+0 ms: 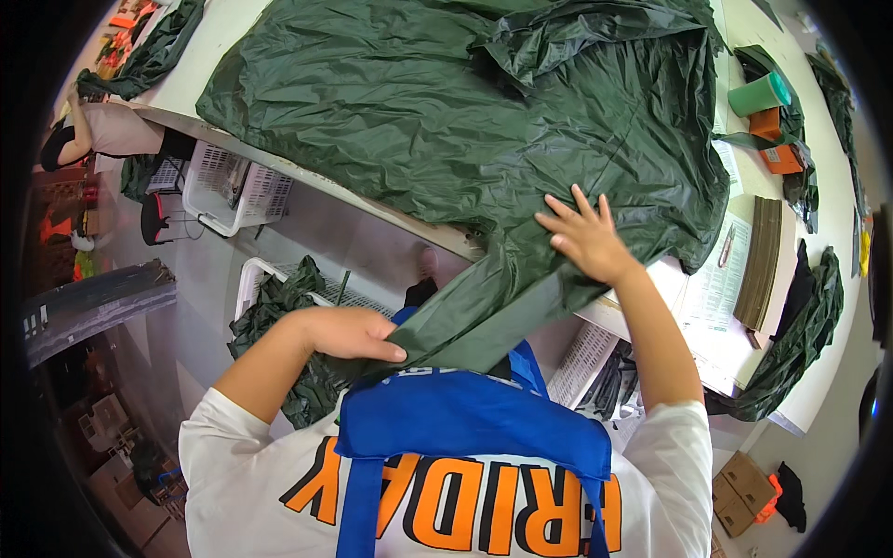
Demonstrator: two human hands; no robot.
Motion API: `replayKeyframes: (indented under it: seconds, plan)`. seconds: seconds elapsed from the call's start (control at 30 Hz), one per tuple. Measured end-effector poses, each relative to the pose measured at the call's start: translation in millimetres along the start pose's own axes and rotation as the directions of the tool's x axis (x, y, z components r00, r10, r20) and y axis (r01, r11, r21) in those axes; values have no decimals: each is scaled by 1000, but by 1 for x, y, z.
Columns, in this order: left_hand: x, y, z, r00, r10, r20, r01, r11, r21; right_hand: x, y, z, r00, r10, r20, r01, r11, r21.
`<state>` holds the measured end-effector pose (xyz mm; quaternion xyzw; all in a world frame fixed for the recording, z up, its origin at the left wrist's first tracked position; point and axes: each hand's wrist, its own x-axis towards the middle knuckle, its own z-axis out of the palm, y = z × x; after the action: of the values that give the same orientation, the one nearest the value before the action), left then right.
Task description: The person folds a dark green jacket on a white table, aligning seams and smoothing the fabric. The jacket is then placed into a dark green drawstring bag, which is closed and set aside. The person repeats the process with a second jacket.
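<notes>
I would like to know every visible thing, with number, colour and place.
Long table: 1, white, ahead
Shiny garment: 1, dark green, across table
Perforated plastic crates: at least 3, white, below table
Crumpled shiny cloths: several, dark green, around table
Tapered cylinder: 1, light green, table's right
Paper sheets: several, white, table's right
Flat strips: one stack, brown, beside sheets
Cardboard boxes: several, brown, lower right
Co-worker: 1, beige clothing, upper left
Background clutter: uncountable, mixed colours, edges
Shirt: 1, white, lower middle
Apron: 1, blue, over shirt
Left hand: 1, bare, holding garment's near end
Right hand: 1, bare, flat on garment
</notes>
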<state>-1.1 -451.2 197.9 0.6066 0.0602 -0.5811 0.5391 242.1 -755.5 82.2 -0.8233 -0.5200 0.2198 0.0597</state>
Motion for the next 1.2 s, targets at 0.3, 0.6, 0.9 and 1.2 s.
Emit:
replayKeyframes:
  seconds: [0.3, 0.6, 0.9, 1.2]
  plan:
    - [23, 53, -76, 250, 710, -659, -738, -301, -604, 1, 24, -32, 877, 323, 356, -435, 217, 874]
    - [126, -11, -83, 247, 36, -968, -879, 428, -209, -51, 34, -42, 875, 268, -403, -186, 955, 230]
    - [176, 51, -91, 573, 153, -805, -596, 753, -281, -18, 63, -43, 670, 549, -500, -567, 813, 134]
    - [115, 9, -23, 553, 334, -763, -365, 921, 138, 34, 19, -36, 492, 390, -778, -599, 800, 23]
